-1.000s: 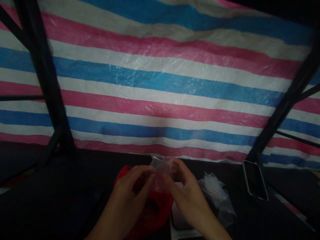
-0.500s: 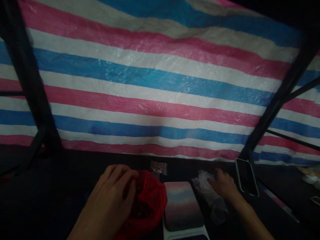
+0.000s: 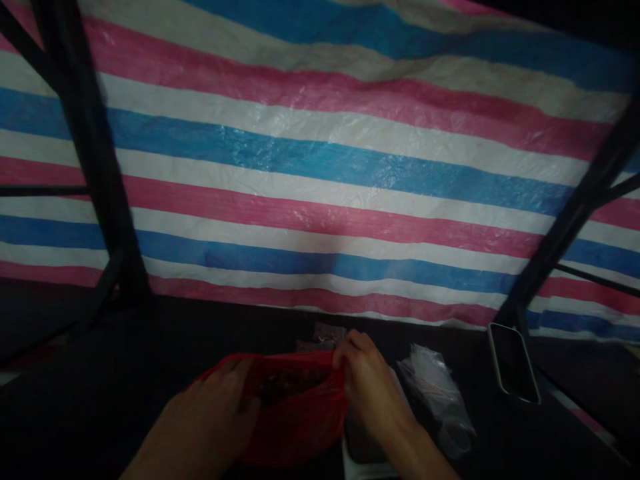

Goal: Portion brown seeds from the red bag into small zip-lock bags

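Observation:
A red plastic bag (image 3: 295,430) lies in front of me with its mouth spread wide. Small dark pieces (image 3: 283,385) show inside, too dim to make out. At the bag's left side my left hand (image 3: 207,413) is closed on the rim, its fingertips partly hidden by the red plastic. My right hand (image 3: 367,387) pinches the right end of the rim between thumb and fingers. Just behind the bag are small clear bags (image 3: 329,333) with tiny contents. A flat device (image 3: 363,443) sits partly hidden under my right forearm.
Clear plastic bags (image 3: 433,377) lie to the right, with a small round clear cup (image 3: 454,438) near them. A phone (image 3: 513,363) rests by the right dark frame leg (image 3: 545,240). Striped sheeting (image 3: 320,207) hangs behind the black surface (image 3: 65,393).
My right hand has moved left from the clear plastic bags and taken hold of the red bag's rim. The red bag's mouth is stretched wider. The view has shifted slightly left.

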`<state>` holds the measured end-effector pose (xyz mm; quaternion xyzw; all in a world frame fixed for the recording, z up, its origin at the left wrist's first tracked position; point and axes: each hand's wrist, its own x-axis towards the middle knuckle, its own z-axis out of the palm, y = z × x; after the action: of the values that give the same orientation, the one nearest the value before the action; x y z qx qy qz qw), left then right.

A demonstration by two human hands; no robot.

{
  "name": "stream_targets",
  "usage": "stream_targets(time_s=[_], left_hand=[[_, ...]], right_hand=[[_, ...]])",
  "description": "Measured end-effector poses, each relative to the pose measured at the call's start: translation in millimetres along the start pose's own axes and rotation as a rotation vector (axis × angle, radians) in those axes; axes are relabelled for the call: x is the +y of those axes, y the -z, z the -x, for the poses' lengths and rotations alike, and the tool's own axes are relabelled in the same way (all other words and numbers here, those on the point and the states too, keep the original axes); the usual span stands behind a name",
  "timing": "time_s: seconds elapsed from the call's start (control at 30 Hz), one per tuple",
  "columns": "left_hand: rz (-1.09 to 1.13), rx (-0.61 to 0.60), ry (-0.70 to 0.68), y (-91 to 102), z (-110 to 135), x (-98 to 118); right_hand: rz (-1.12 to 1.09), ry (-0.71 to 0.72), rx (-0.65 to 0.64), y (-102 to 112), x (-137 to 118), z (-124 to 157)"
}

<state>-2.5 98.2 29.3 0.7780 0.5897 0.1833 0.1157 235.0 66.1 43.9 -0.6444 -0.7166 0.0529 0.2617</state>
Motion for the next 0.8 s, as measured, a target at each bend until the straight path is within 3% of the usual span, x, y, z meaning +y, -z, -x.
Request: stream_targets(time_s=[0.13,0.27,0.33,0.47,0.63,0.8], left_hand=[[-0.154,-0.074,0.022,12.7,3.5,4.9],[-0.216,-0.19,0.038,23.6,2.8,12.3],[-0.214,-0.166,0.054,26.1,0.3,13.1],[-0.18,-0.078,0.051,21.5,-4.8,10.5],[-0.092,-0.106,-0.069,10.8,-10.4,10.1],[-0.043,-0.044,-0.178,8.3,-10.1,24.1]], right_hand=[[0.086,0.02,-0.025,4.0,0.1,-2.2],[0.196,-0.027,-0.167,-1.1,-1.4,4.4],[0.162,-0.053,-0.209,-2.0,0.5,8.1],[0.023,-0.043,-0.17,4.0,7.7,6.4],[-0.156,-0.044,-0.276,18.9,17.0,-24.8],[0.043,-0.186,-0.29,4.7,19.5,-62.5]])
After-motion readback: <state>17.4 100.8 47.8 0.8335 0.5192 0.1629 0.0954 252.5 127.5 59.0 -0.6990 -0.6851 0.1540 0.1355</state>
